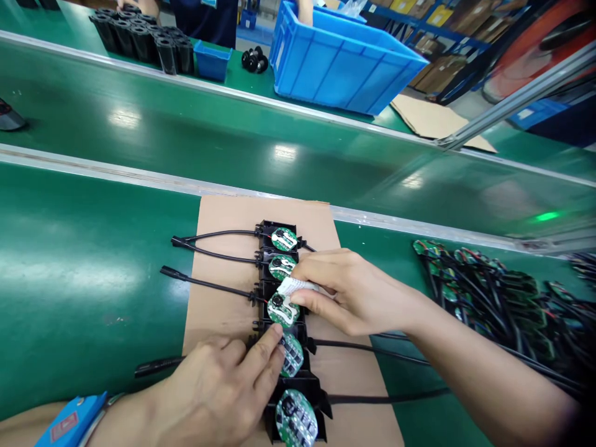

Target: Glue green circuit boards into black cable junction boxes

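The right hand (354,292) pinches a small white strip (298,286) between thumb and forefinger, holding its end just over the round green board (282,308) that lies right under its fingertips. The left hand (218,385) holds nothing. Its fingers are loosely bunched, and its forefinger reaches out to press the edge of the black housing (265,338) just below that board.

The pinch is narrow and takes only one end of the strip, so it could twist or slip out. It would then land skewed on the board, or on the next board (292,355) beside the left forefinger. I cannot tell whether the strip is a label or a ribbon connector. If it is a connector, a skewed push risks bent contacts.

The housings sit loose on the cardboard sheet (223,261), so easing the left finger's pressure may let the row slide. The right forearm lies across the black cables (372,347) trailing from the housings, and a shift of it could tug them.
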A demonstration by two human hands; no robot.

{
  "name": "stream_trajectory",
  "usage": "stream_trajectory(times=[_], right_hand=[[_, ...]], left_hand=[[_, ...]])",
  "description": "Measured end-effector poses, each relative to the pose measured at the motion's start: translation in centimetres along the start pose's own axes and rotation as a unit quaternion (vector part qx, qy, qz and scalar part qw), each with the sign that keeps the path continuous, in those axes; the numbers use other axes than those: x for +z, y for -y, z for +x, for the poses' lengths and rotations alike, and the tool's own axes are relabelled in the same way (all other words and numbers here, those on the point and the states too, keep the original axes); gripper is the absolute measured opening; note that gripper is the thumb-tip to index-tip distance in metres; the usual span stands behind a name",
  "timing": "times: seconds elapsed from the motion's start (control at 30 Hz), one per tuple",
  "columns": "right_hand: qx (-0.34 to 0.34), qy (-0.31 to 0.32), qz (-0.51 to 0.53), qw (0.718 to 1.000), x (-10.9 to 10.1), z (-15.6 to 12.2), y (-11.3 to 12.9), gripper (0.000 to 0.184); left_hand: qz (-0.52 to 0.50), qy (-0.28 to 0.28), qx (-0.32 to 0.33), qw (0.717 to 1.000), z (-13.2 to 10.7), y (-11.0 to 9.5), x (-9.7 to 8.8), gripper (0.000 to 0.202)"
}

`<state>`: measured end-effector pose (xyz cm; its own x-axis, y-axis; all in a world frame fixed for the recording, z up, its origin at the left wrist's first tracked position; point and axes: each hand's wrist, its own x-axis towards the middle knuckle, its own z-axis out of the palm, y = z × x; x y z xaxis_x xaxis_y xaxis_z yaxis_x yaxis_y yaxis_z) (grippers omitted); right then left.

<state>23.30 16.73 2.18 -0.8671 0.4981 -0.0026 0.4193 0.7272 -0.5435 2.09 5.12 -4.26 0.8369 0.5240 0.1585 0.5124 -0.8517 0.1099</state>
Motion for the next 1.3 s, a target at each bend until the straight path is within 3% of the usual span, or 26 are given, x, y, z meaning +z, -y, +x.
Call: stream_trajectory(times=[0.17, 0.33, 0.5, 0.7, 1.03, 1.3], right_hand=[[0.019, -0.004, -0.007, 1.0, -0.4, -0.6, -0.3, 0.025], [0.029, -0.036, 0.016, 0.999, -0.6, -1.9, 1.5, 0.021], [0.001, -0.003, 0.048, 0.999, 1.5, -1.8, 3.4, 0.019], [-0.013, 0.006, 0.045, 0.999, 3.4, -1.3, 3.2, 0.021], [0.017, 0.036, 0.038, 0.998, 2.6, -2.6, 4.0, 0.024], [0.013, 0.026, 0.058, 0.998, 2.3, -3.9, 4.4, 0.018]], left_hand=[[0.007, -0.01, 0.027, 1.0, -0.2, -0.1, -0.6, 0.042], [0.015, -0.027, 0.065, 0.997, -1.0, -1.5, -0.8, 0.032], [-0.001, -0.062, 0.089, 0.994, -1.4, -2.2, -0.3, 0.031], [-0.012, -0.04, 0.087, 0.995, -1.3, -1.8, -1.2, 0.035], [-0.012, -0.032, 0.089, 0.995, -1.6, -1.9, -1.0, 0.036], [-0.004, -0.043, 0.094, 0.995, -1.6, -1.8, -0.9, 0.037]])
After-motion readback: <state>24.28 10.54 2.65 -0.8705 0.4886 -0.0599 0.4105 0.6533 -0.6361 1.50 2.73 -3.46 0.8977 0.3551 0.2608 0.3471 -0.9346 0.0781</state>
